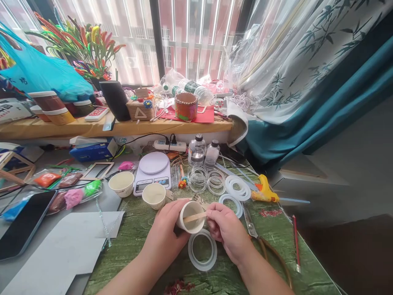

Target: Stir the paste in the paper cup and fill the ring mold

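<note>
Green wood-grain tabletop (129, 266) with paper cup (154, 196), pale rings (190, 252), scissors (252, 230), glue gun (265, 191) and red pencil (296, 241).

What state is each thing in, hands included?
Left hand: wrapped around the held cup
Right hand: pinching the stick
Held cup: tilted, mouth toward the camera
Stick: one end inside the held cup
Scale: lying flat, display unreadable
Bottles: upright, capped
Power strip: plugs in
Phone: face up, screen dark
Glue gun: on its side
Scissors: partly hidden, can't tell if open
</note>
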`<state>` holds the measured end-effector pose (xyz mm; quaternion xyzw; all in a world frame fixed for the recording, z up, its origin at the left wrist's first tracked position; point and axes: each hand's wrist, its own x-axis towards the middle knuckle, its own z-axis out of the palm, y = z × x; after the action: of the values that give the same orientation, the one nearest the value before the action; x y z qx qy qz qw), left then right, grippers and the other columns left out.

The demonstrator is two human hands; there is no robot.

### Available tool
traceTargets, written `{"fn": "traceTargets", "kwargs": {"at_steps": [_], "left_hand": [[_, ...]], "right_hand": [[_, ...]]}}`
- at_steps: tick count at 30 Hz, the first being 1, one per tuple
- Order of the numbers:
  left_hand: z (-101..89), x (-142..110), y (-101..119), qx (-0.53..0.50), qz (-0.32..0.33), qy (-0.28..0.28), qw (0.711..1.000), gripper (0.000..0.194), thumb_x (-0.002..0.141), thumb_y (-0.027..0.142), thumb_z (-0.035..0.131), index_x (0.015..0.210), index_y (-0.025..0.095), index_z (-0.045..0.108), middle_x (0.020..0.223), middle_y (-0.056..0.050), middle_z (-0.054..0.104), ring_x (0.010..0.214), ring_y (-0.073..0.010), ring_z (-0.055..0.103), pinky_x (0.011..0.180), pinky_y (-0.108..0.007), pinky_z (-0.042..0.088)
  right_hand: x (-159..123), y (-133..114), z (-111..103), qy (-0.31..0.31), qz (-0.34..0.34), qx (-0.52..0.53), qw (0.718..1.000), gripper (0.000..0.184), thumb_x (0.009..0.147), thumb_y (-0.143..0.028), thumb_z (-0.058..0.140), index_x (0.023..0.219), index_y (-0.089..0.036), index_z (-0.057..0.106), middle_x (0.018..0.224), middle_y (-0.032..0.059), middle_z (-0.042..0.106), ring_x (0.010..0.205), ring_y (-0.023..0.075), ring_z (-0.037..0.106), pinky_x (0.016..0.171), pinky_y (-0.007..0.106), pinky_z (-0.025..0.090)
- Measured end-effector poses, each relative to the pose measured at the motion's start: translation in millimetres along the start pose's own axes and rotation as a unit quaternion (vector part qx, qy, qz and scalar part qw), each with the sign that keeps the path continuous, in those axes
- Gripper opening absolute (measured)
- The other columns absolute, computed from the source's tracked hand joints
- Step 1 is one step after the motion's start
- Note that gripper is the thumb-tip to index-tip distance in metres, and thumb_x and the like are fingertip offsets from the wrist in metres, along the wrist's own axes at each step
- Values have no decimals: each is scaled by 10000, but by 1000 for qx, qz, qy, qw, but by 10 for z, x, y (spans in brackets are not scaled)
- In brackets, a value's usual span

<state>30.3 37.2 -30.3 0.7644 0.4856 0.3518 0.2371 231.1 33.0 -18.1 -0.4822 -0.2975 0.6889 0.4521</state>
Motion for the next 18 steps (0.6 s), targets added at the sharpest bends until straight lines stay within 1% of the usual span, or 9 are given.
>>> {"fn": "traceTargets", "kwargs": {"at_steps": [2, 5, 7, 9, 11, 14, 16, 18], "left_hand": [[-1, -16, 12, -4, -6, -9, 1000, 617, 826, 146, 791, 1396, 330, 641, 1406, -68, 741, 1310, -332, 682, 1133, -534, 536], [-11, -50, 28, -10, -22, -19, 1000, 668, 823, 165, 819, 1435, 339, 613, 1451, -56, 723, 1342, -331, 672, 1136, -524, 542], [-18, -70, 36, -13, -29, -23, 999, 701, 824, 182, 832, 1462, 342, 591, 1474, -57, 710, 1363, -337, 659, 1143, -533, 537], [-23, -80, 47, -19, -29, -27, 999, 712, 824, 183, 840, 1468, 342, 583, 1484, -62, 702, 1372, -340, 651, 1148, -544, 530], [-27, -78, 63, -24, -26, -26, 999, 713, 820, 171, 844, 1463, 339, 585, 1481, -67, 703, 1369, -342, 651, 1153, -556, 520], [-35, -62, 89, -31, -18, -17, 999, 694, 815, 164, 846, 1443, 327, 599, 1463, -75, 713, 1355, -350, 658, 1149, -566, 518], [-45, -51, 104, -37, -8, -11, 999, 679, 813, 166, 846, 1429, 326, 610, 1443, -73, 724, 1332, -350, 673, 1132, -554, 534], [-54, -46, 111, -42, 2, -4, 999, 677, 808, 162, 848, 1421, 333, 617, 1415, -65, 739, 1298, -345, 695, 1107, -533, 553]], "right_hand": [[-34, -52, 1, 11, -9, 28, 1000, 255, 751, -382, 713, 723, -229, 511, 534, -99, 457, 463, 66, 255, 478, 245, 113], [-131, -151, -19, 33, -40, 14, 999, 269, 773, -383, 724, 723, -229, 510, 544, -95, 453, 483, 74, 274, 486, 243, 153], [-219, -225, -39, 49, -70, -36, 996, 266, 838, -394, 699, 740, -231, 512, 567, -86, 448, 513, 92, 301, 500, 253, 193], [-319, -307, -46, 67, -109, -115, 985, 250, 913, -401, 649, 768, -232, 533, 606, -73, 441, 557, 116, 331, 526, 268, 243], [-427, -395, -29, 87, -159, -208, 961, 245, 970, -397, 592, 791, -233, 559, 650, -57, 440, 611, 140, 366, 567, 287, 295], [-593, -518, 39, 110, -235, -323, 910, 246, 1002, -368, 543, 796, -240, 582, 688, -34, 470, 664, 171, 426, 616, 312, 341], [-688, -582, 94, 118, -268, -369, 882, 242, 1005, -347, 535, 790, -245, 581, 691, -29, 491, 666, 178, 451, 619, 319, 351], [-749, -623, 139, 122, -290, -392, 864, 242, 1005, -338, 534, 784, -248, 576, 689, -30, 501, 663, 178, 466, 616, 317, 356]]}}
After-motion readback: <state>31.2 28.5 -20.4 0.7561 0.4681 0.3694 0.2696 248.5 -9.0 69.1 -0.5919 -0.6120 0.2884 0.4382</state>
